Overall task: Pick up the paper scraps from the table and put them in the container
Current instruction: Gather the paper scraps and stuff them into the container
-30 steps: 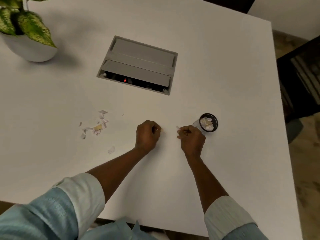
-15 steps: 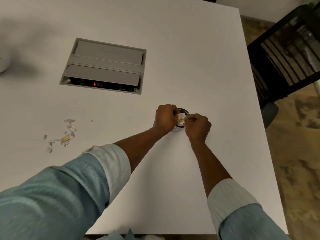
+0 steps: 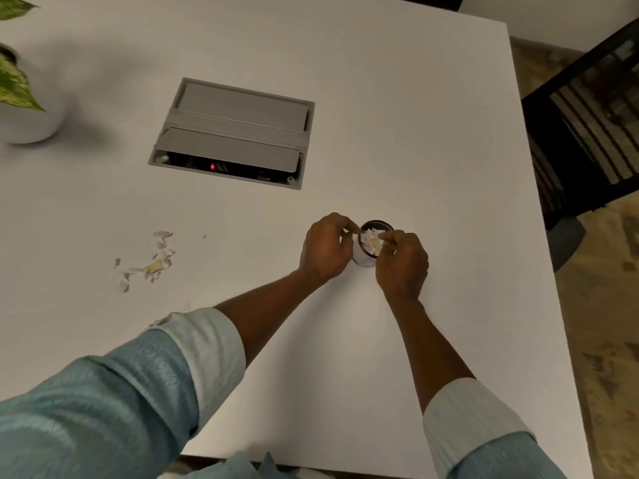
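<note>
Both hands meet at the container (image 3: 375,227), a small dark-rimmed cup near the right side of the table (image 3: 397,115). Left hand (image 3: 325,247) sits against its left wall, thumb and forefinger pinched together at the rim; whether a scrap is between them I cannot tell. Right hand (image 3: 403,261) reaches over the near rim, fingertips pinched on a pale scrap at the mouth. Cup looks heaped with paper.

Risks, as judged: the cup is small and light, so a push from either hand could tip it and spill the contents. With the fill this high, a released scrap may slide off the heap onto the table.

Remaining scraps (image 3: 152,261) lie in a loose cluster well apart, to the left.

Versus one second ago: hands were then on the tabletop beside the cup, each pinching; now both are at its mouth. Cluster on the left appears unchanged.
</note>
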The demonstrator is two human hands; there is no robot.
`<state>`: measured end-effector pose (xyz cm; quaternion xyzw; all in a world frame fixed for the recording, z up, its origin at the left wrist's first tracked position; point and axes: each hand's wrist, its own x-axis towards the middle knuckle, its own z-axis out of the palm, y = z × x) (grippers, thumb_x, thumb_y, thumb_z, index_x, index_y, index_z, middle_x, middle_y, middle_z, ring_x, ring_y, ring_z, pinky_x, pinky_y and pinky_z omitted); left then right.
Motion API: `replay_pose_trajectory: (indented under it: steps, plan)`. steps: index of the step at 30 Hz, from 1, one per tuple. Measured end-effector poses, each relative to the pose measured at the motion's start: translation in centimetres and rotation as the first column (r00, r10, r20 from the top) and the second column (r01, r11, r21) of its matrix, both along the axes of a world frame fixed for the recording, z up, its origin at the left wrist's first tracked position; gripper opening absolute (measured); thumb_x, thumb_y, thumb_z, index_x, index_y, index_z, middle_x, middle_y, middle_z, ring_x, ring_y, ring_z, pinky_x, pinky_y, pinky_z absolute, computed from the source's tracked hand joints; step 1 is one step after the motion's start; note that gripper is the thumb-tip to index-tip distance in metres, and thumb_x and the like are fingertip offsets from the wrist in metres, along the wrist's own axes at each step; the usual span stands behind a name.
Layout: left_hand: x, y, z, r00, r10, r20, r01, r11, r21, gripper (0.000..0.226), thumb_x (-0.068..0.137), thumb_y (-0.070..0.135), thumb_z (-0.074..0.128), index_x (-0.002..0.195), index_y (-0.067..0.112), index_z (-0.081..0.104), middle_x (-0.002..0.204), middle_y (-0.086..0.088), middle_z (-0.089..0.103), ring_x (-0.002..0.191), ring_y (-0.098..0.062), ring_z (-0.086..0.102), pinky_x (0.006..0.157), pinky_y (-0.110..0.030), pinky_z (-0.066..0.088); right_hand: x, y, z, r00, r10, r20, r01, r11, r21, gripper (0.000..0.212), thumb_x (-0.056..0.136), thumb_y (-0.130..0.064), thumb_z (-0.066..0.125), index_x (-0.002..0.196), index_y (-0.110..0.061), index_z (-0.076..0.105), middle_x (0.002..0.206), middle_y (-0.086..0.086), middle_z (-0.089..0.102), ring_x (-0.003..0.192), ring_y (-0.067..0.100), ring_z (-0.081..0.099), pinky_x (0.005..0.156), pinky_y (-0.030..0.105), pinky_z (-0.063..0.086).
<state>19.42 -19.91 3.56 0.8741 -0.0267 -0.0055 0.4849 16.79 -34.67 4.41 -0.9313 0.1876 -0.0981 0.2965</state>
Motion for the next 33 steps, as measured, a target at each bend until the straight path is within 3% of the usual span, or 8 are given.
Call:
replay_pose_trajectory:
  steps: [4,11,18,21,23,25,29,33]
  plan:
    - [-2.0,4.7,-1.2,0.994,0.095,-0.06,-0.092,0.994,0.054,0.021,0.094,0.002,0.062,0.1,0.016,0.077,0.107,0.003,0.073,0.088,-0.016,0.07,0.081,-0.042,0.06,-0.6,3.4,0.1,0.991,0.114,0.066,-0.117,0.992,0.047,0.02,0.093,-0.002,0.063,0.102,-0.014,0.075,0.11,0.006,0.072,0.106,0.026,0.069,0.09,0.041,0.06]
    - [-6.3,15.5,-4.2,0.925,0.351,-0.145,-0.32,0.926,0.2,0.022,0.092,0.009,0.063,0.097,0.026,0.074,0.107,0.011,0.068,0.088,-0.013,0.067,0.076,-0.035,0.057,-1.5,12.3,-2.0,0.92,0.386,-0.063,-0.375,0.917,0.133,0.018,0.092,-0.01,0.066,0.102,-0.023,0.073,0.101,-0.003,0.07,0.087,0.014,0.067,0.076,0.035,0.058]
    - [-10.3,28.5,-6.6,0.82,0.55,-0.157,-0.441,0.783,0.439,0.03,0.09,0.019,0.07,0.119,0.02,0.063,0.132,0.002,0.053,0.124,-0.022,0.052,0.078,-0.037,0.053,-1.1,21.9,-4.7,0.742,0.59,-0.318,-0.565,0.806,0.177,0.038,0.087,-0.033,0.078,0.121,-0.029,0.062,0.113,-0.006,0.065,0.094,0.012,0.067,0.087,0.035,0.058]
    - [-11.6,33.5,-7.5,0.816,0.562,-0.134,-0.412,0.728,0.547,0.057,0.088,0.033,0.074,0.136,0.009,0.055,0.15,-0.012,0.043,0.139,-0.036,0.039,0.096,-0.054,0.054,-0.8,25.8,-5.4,0.663,0.651,-0.368,-0.635,0.751,0.184,0.052,0.086,-0.038,0.078,0.132,-0.027,0.056,0.124,-0.001,0.061,0.108,0.019,0.066,0.094,0.039,0.055]
    - [-12.3,36.2,-7.9,0.828,0.531,-0.179,-0.361,0.75,0.555,0.084,0.087,0.061,0.061,0.15,0.009,0.044,0.162,-0.017,0.03,0.149,-0.038,0.027,0.103,-0.056,0.049,-0.6,28.1,-5.7,0.625,0.679,-0.386,-0.67,0.72,0.181,0.059,0.086,-0.04,0.078,0.137,-0.026,0.052,0.128,0.001,0.058,0.114,0.022,0.063,0.098,0.042,0.053]
    - [-12.5,38.3,-8.3,0.846,0.469,-0.254,-0.258,0.776,0.575,0.101,0.083,0.072,0.055,0.161,0.012,0.03,0.172,-0.015,0.016,0.154,-0.038,0.018,0.105,-0.057,0.047,-0.4,30.2,-6.2,0.586,0.708,-0.395,-0.709,0.684,0.174,0.065,0.086,-0.041,0.078,0.142,-0.025,0.048,0.134,0.003,0.055,0.122,0.024,0.059,0.102,0.043,0.051]
    - [-11.8,40.5,-9.5,0.894,0.346,-0.284,-0.101,0.775,0.624,0.103,0.089,0.049,0.076,0.167,0.017,0.017,0.177,-0.007,0.003,0.148,-0.037,0.027,0.108,-0.053,0.047,-0.1,33.8,-7.0,0.511,0.747,-0.425,-0.78,0.611,0.136,0.077,0.087,-0.046,0.076,0.151,-0.024,0.039,0.146,0.005,0.045,0.137,0.025,0.044,0.109,0.043,0.045]
    - [-10.6,40.4,-9.7,0.926,0.259,-0.274,-0.052,0.808,0.587,0.081,0.096,0.03,0.073,0.163,0.013,0.03,0.174,-0.004,0.018,0.143,-0.034,0.031,0.101,-0.049,0.055,-0.1,36.2,-7.8,0.473,0.762,-0.441,-0.819,0.565,0.098,0.079,0.086,-0.045,0.076,0.152,-0.024,0.037,0.145,0.004,0.042,0.136,0.025,0.041,0.101,0.045,0.05]
